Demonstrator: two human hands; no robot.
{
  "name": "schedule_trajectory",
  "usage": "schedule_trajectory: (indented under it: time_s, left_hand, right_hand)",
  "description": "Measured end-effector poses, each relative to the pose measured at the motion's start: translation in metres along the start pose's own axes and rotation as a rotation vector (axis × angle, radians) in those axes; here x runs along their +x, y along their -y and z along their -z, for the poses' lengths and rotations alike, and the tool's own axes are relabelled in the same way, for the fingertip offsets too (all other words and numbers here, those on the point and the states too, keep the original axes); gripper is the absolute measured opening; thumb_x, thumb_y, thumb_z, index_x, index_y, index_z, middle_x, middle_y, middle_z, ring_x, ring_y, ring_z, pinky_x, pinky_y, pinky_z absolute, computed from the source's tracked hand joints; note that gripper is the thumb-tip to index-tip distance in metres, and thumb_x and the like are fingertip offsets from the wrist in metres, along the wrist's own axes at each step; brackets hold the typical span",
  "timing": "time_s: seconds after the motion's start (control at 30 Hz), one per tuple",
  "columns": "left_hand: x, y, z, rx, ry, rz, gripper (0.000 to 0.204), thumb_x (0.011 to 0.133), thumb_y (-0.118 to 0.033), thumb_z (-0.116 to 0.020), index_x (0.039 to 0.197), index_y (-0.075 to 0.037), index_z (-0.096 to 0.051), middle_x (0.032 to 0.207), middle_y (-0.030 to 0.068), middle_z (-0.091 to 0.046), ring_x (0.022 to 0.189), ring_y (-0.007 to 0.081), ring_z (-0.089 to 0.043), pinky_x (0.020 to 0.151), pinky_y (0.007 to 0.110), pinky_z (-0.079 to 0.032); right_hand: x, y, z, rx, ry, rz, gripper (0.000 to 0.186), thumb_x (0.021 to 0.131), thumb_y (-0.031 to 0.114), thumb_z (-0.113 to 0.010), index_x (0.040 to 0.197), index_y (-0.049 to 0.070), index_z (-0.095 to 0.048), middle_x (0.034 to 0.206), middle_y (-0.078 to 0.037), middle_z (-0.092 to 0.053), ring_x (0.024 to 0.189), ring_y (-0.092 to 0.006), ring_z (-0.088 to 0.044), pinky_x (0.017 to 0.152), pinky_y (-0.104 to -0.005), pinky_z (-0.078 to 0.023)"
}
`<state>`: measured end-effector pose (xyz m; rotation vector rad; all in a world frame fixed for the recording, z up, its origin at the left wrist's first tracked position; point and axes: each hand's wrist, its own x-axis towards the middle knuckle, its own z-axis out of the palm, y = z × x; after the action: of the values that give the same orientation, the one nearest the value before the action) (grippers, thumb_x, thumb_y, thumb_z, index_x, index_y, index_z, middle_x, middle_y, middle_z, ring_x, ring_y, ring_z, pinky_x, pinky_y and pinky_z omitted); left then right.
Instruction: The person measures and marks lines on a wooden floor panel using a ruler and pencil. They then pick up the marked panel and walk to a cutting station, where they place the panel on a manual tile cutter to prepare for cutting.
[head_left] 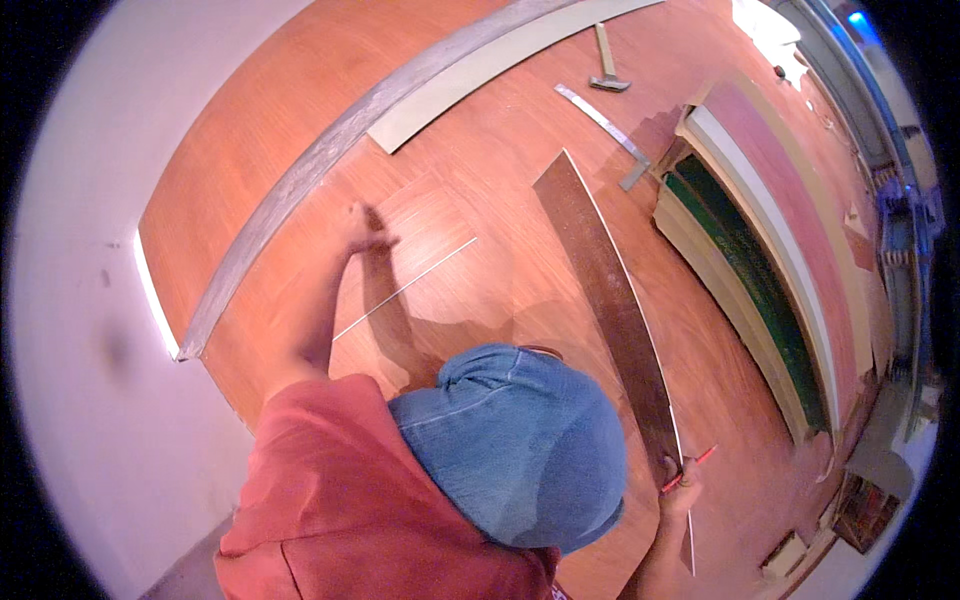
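Note:
My right hand is closed around the lower part of a long dark brown plank with a pale edge. A red pencil sticks out between the same fingers. The plank slants up and away from me over the wood-patterned floor. Far to the left, my left hand hovers over or touches the floor, slightly blurred, its fingers apart and holding nothing. Just right of it, a thin white line or strip runs diagonally across the floor. My bent knee in blue jeans lies between the hands.
A hammer and a metal try square lie at the far side. Along the left wall runs a grey strip, with a pale board beside it. An open cardboard box with planks stands to the right.

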<state>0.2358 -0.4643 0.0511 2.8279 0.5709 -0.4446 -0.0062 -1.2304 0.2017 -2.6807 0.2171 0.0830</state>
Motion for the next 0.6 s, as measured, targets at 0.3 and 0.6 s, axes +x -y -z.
schedule_trajectory:
  time_s: [0.3, 0.6]
  left_hand:
    - [0.011, -0.026, 0.016, 0.148, 0.202, -0.098, 0.091, 0.051, -0.043, -0.098, 0.126, -0.006, -0.062, 0.119, 0.0167, -0.067, 0.117, 0.0343, -0.061, 0.099, 0.043, -0.049]
    - [0.037, 0.021, 0.02, -0.113, 0.609, -0.002, 0.049, 0.07, -0.026, -0.092, 0.107, -0.001, -0.073, 0.101, 0.0129, -0.076, 0.091, 0.0236, -0.071, 0.082, 0.04, -0.057]
  right_hand:
    - [0.008, -0.001, -0.041, -0.14, -0.01, -0.135, 0.022, 0.096, 0.026, -0.067, 0.087, 0.007, -0.061, 0.062, -0.008, -0.053, 0.058, -0.026, -0.057, 0.053, -0.0405, -0.042]
    - [0.009, 0.003, -0.017, 0.014, 0.352, -0.567, 0.027, 0.096, 0.032, -0.059, 0.092, 0.008, -0.069, 0.067, -0.014, -0.065, 0.065, -0.0298, -0.066, 0.06, -0.0418, -0.05]
